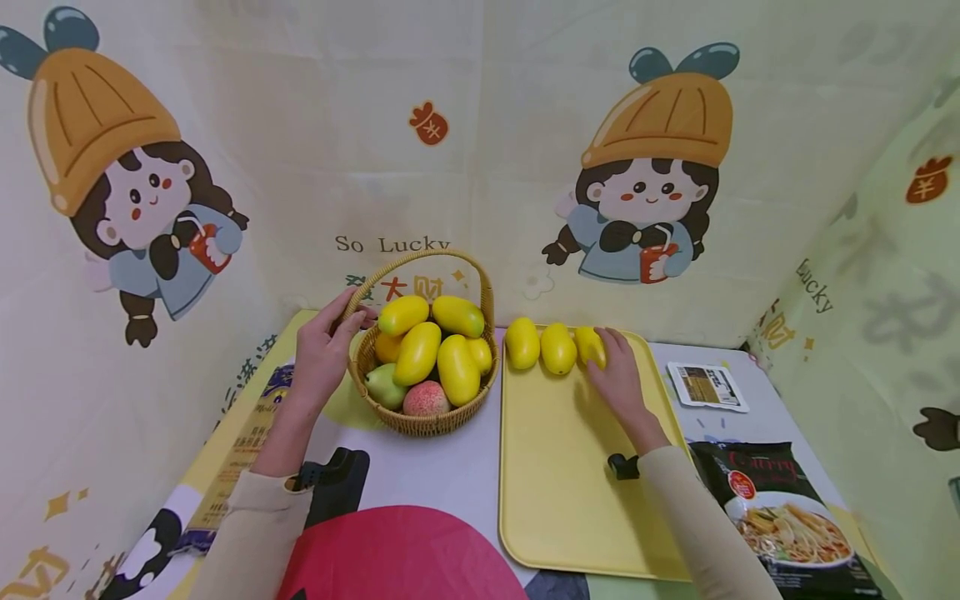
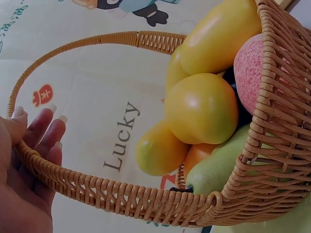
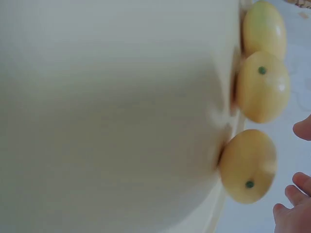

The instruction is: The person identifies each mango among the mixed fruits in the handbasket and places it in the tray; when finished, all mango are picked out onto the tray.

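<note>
My left hand holds the side of the wicker basket's arched handle; in the left wrist view the handle runs between thumb and fingers. Several yellow mangoes fill the basket, with a green pear and a pinkish peach. Along the far edge of the yellow tray lie three mangoes in a row. Over the rightmost mango is my right hand. In the right wrist view its fingers are spread, apart from that mango.
A black noodle packet and a small white-edged pack lie right of the tray. A long yellowish package lies at the left, beside my left forearm. Printed cloth walls stand close behind and on both sides.
</note>
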`<state>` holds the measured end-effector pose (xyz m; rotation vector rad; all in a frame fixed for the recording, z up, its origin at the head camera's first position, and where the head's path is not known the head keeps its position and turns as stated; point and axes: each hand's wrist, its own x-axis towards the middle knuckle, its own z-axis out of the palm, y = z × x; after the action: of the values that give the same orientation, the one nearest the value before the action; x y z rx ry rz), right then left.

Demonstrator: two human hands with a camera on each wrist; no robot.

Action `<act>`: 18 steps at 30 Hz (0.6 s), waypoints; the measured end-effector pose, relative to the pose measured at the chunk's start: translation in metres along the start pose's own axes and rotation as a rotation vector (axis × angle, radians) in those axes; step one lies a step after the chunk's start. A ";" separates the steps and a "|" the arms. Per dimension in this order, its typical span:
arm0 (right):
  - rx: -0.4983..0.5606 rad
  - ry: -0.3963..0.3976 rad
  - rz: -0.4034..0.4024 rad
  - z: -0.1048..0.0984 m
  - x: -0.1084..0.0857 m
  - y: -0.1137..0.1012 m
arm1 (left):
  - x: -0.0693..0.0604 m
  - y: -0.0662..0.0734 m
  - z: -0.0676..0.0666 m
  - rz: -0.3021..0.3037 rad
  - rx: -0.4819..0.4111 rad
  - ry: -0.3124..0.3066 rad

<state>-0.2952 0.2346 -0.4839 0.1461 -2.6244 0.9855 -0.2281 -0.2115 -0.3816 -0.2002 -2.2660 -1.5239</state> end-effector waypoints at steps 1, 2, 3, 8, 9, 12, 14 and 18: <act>0.007 0.002 -0.005 0.000 0.000 -0.002 | 0.000 0.000 0.000 0.001 0.000 0.000; 0.017 0.006 -0.013 0.000 0.001 -0.005 | 0.000 0.000 0.000 0.001 -0.001 0.001; 0.028 0.007 -0.017 0.001 0.001 -0.007 | 0.000 0.000 0.000 0.003 0.001 0.002; 0.082 0.004 -0.072 0.002 0.002 -0.024 | 0.000 -0.002 -0.001 0.000 0.011 0.002; 0.090 0.000 -0.087 0.003 0.002 -0.028 | 0.000 -0.002 -0.001 -0.005 0.012 0.001; 0.107 -0.018 -0.126 0.006 0.001 -0.040 | 0.000 0.000 -0.001 -0.016 0.011 -0.002; 0.119 -0.032 -0.155 0.009 0.000 -0.049 | 0.000 0.000 -0.001 -0.027 0.007 -0.005; 0.124 -0.076 -0.193 0.017 -0.004 -0.066 | 0.001 0.001 -0.002 -0.040 0.011 -0.011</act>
<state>-0.2818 0.1735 -0.4560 0.4664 -2.5563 1.0936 -0.2281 -0.2127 -0.3802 -0.1614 -2.2993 -1.5335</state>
